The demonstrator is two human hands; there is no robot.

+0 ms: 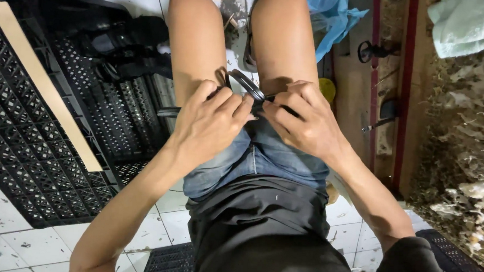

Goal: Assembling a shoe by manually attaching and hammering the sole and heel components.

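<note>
I held both hands together over my lap: left hand (209,120) and right hand (303,120) clamped on a dark curved band (247,85), braced above my knees beside the black plastic crate (25,158).

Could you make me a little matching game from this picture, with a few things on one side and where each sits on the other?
Things:
1. black curved strip
2. pale wooden slat
3. blue plastic bag
4. light green cloth

Places:
A. top right corner
B. lying on the black crate at the left
C. on the floor beyond the knees
D. held between the left hand and right hand

Pairs: 1-D, 2-B, 3-C, 4-A
</note>
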